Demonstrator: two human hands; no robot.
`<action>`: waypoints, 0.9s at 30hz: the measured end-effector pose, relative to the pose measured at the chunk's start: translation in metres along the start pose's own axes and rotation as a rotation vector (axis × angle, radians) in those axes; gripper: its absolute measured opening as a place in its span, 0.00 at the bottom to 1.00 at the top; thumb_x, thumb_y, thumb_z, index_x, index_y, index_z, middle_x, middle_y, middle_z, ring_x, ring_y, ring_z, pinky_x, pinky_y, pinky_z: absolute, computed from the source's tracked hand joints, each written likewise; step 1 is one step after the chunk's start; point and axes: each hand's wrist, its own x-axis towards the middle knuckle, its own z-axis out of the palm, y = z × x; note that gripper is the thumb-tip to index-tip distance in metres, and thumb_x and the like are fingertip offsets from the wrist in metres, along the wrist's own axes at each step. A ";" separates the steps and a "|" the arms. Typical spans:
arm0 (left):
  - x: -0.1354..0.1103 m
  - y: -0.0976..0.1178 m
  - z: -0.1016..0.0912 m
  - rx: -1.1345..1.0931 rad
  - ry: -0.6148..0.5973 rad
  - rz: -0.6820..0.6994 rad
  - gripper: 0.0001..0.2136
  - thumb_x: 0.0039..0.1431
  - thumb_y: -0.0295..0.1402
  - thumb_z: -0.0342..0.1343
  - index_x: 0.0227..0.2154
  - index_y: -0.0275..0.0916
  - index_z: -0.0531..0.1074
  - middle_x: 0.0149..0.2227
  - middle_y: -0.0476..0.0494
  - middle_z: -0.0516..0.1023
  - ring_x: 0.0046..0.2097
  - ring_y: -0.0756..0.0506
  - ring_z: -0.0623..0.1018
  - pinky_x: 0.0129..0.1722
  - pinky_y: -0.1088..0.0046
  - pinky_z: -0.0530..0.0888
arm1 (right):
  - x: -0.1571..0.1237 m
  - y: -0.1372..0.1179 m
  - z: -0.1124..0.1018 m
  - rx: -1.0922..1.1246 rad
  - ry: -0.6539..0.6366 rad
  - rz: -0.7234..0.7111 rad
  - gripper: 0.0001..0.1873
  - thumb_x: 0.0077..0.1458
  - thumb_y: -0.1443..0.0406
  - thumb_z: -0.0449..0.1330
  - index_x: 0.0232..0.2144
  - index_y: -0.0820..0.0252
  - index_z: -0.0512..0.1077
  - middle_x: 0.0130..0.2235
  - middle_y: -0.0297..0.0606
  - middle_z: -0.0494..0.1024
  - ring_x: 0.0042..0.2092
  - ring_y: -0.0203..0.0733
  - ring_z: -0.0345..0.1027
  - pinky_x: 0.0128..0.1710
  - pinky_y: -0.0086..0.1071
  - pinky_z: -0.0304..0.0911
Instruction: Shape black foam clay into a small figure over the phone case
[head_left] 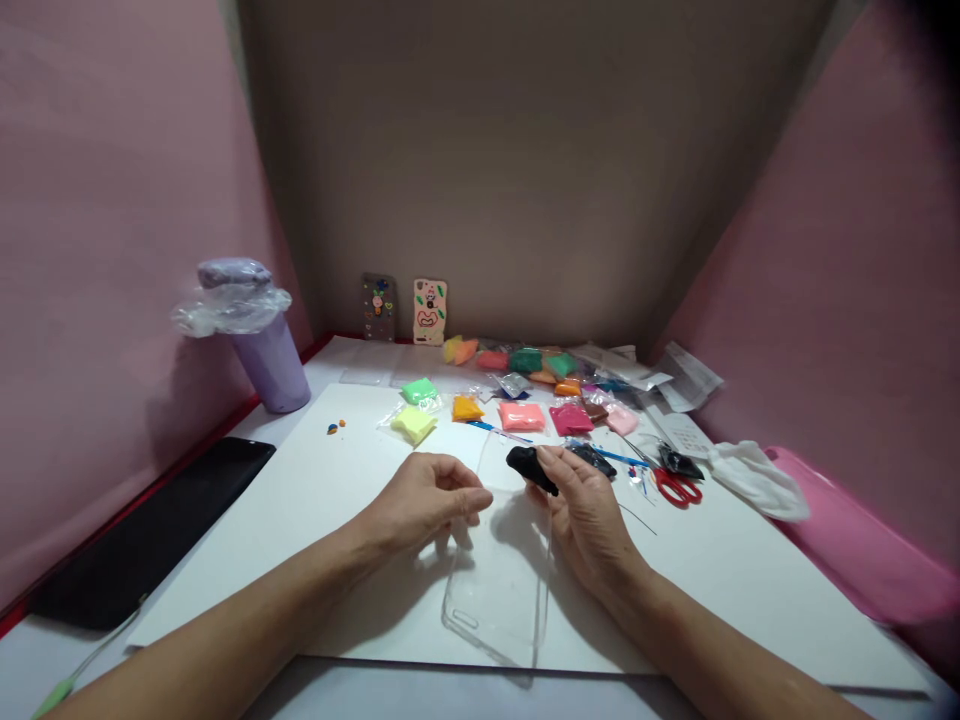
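Observation:
My right hand grips a lump of black clay between thumb and fingers, raised over the board. My left hand hovers a little to the left of it. Its fingers are loosely bent and apart, with nothing visible in them. Below and between the hands a clear phone case lies on the white board, its camera cutout toward me. Just beyond the right hand is a dark packet, partly hidden by the fingers.
Several clay packets, among them a yellow one and a coral one, lie across the back. Red scissors are at the right. Two decorated phone cases, one pink, lean on the wall. A purple tumbler and black phone stand left.

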 end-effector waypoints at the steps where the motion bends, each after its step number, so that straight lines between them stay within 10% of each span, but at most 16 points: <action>1: -0.001 0.000 0.000 -0.012 -0.024 -0.009 0.09 0.48 0.36 0.60 0.25 0.33 0.70 0.21 0.46 0.75 0.17 0.56 0.64 0.17 0.81 0.58 | 0.000 0.000 0.000 0.003 -0.003 -0.002 0.09 0.46 0.59 0.67 0.27 0.58 0.75 0.33 0.33 0.76 0.37 0.35 0.65 0.34 0.26 0.59; 10: -0.004 0.005 0.005 -0.029 0.008 0.044 0.16 0.61 0.40 0.45 0.22 0.35 0.66 0.19 0.47 0.74 0.12 0.58 0.60 0.11 0.82 0.52 | -0.001 0.000 0.002 0.015 0.011 0.000 0.09 0.45 0.59 0.67 0.27 0.59 0.75 0.31 0.32 0.75 0.34 0.34 0.63 0.33 0.26 0.57; 16: 0.000 0.002 -0.002 -0.074 -0.028 0.000 0.10 0.50 0.36 0.58 0.25 0.35 0.67 0.21 0.49 0.74 0.12 0.58 0.61 0.09 0.83 0.52 | 0.000 0.000 -0.001 -0.002 0.006 -0.014 0.08 0.46 0.59 0.66 0.27 0.58 0.76 0.33 0.33 0.76 0.36 0.36 0.64 0.33 0.27 0.58; 27: -0.003 0.010 0.000 -0.092 0.236 0.068 0.04 0.55 0.30 0.54 0.30 0.34 0.70 0.29 0.48 0.76 0.15 0.59 0.63 0.11 0.83 0.55 | -0.008 -0.004 0.006 -0.047 -0.056 0.102 0.12 0.42 0.58 0.68 0.25 0.59 0.74 0.30 0.34 0.75 0.33 0.37 0.64 0.31 0.27 0.56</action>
